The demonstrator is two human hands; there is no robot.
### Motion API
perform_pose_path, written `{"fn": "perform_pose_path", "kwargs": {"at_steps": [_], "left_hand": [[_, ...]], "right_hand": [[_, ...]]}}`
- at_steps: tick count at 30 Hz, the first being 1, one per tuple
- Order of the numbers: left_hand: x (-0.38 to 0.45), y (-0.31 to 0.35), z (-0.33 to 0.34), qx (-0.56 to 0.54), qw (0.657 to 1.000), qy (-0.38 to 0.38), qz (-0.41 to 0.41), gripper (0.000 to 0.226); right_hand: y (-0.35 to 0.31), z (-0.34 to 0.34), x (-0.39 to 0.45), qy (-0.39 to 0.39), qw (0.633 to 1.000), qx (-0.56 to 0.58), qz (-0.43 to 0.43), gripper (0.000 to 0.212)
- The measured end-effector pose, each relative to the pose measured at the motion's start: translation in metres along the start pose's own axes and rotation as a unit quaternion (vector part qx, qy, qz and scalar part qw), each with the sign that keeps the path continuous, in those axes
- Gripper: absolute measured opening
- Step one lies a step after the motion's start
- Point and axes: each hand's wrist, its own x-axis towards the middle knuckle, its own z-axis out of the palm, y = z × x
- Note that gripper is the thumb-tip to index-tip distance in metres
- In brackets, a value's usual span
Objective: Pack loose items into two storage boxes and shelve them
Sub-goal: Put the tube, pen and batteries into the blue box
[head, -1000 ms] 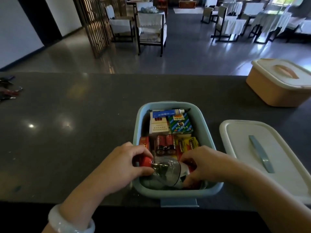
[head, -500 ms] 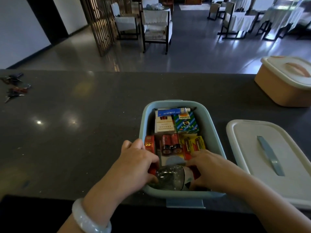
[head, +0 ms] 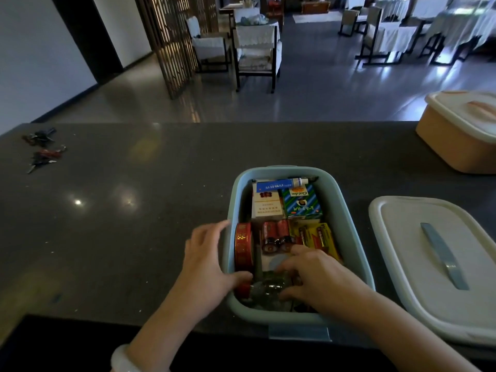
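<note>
1. Two hands work at the near end of the open pale-blue plastic storage box (head: pixel 351 218) on the dark stone worktop (head: pixel 134 210); only the head view shows this.
2. The right hand (head: pixel 319 275) lies curled over a clear glass bottle with a red cap (head: pixel 268 288), fingers folded down on its body. The left hand (head: pixel 206 264) has its thumb against the capped end while its fingers spread loose outside the box wall.
3. The bottle lies on its side, its long axis running left to right across the box, cap toward the left hand. It sits directly beneath both hands, the right one nearer and covering more of it.
4. Beyond it the box holds a red round tin on edge (head: pixel 243 245), red batteries (head: pixel 276 236), a yellow battery pack (head: pixel 319 237), a white carton (head: pixel 267 202) and a green-striped carton (head: pixel 302 201).
5. The white lid with a blue handle (head: pixel 418 253) lies just right of the box, nearer the right hand, so closing probably falls to that side.
6. A peach lidded storage box (head: pixel 453 146) stands far right; loose keys (head: pixel 43 151) remain far left, well apart from both hands.
</note>
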Motion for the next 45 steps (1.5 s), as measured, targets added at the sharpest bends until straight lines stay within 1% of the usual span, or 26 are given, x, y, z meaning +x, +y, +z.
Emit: {"fn": "perform_pose_path", "kwargs": {"at_steps": [2, 4, 5, 8, 12, 19, 25, 29, 33, 34, 36, 39, 45], "left_hand": [[0.001, 0.002, 0.000, -0.065, 0.993, -0.052, -0.089, 0.102], [0.002, 0.006, 0.003, -0.110, 0.981, -0.102, -0.123, 0.098], [0.002, 0.007, 0.005, -0.123, 0.977, -0.112, -0.130, 0.096], [0.000, 0.010, 0.010, -0.141, 0.973, -0.097, -0.151, 0.097], [0.001, 0.011, 0.010, -0.167, 0.967, -0.103, -0.162, 0.078], [0.001, 0.009, 0.013, -0.178, 0.965, -0.094, -0.170, 0.079], [0.001, 0.004, 0.016, -0.187, 0.966, -0.093, -0.153, 0.078], [0.002, 0.001, 0.016, -0.194, 0.965, -0.099, -0.147, 0.076], [0.003, -0.002, 0.017, -0.193, 0.965, -0.108, -0.140, 0.084], [0.003, -0.003, 0.016, -0.193, 0.965, -0.110, -0.139, 0.083], [0.004, -0.004, 0.016, -0.195, 0.965, -0.111, -0.134, 0.072], [0.004, -0.006, 0.016, -0.200, 0.966, -0.109, -0.120, 0.058], [0.005, -0.010, 0.015, -0.172, 0.978, -0.082, -0.083, 0.049]], "right_hand": [[-0.003, 0.001, 0.002, 0.001, 1.000, -0.009, -0.008, 0.030], [-0.008, 0.002, 0.006, -0.006, 1.000, -0.013, -0.021, 0.028], [-0.010, 0.003, 0.009, -0.012, 0.999, -0.014, -0.027, 0.027], [-0.013, 0.008, 0.015, -0.012, 0.999, -0.024, -0.038, 0.029], [-0.010, 0.009, 0.019, -0.011, 0.999, -0.011, -0.036, 0.031], [-0.009, 0.014, 0.022, -0.012, 1.000, -0.008, -0.024, 0.029], [-0.010, 0.017, 0.023, -0.009, 0.999, -0.033, -0.022, 0.031], [-0.010, 0.016, 0.023, -0.007, 0.999, -0.029, -0.020, 0.032], [-0.011, 0.013, 0.022, -0.013, 1.000, -0.012, -0.009, 0.028], [-0.011, 0.012, 0.021, -0.012, 1.000, -0.008, -0.004, 0.026], [-0.010, 0.009, 0.020, -0.005, 1.000, 0.002, 0.007, 0.023], [-0.011, 0.006, 0.019, 0.002, 1.000, 0.021, 0.015, 0.025], [-0.012, -0.002, 0.017, 0.028, 0.998, 0.061, 0.023, 0.026]]}}
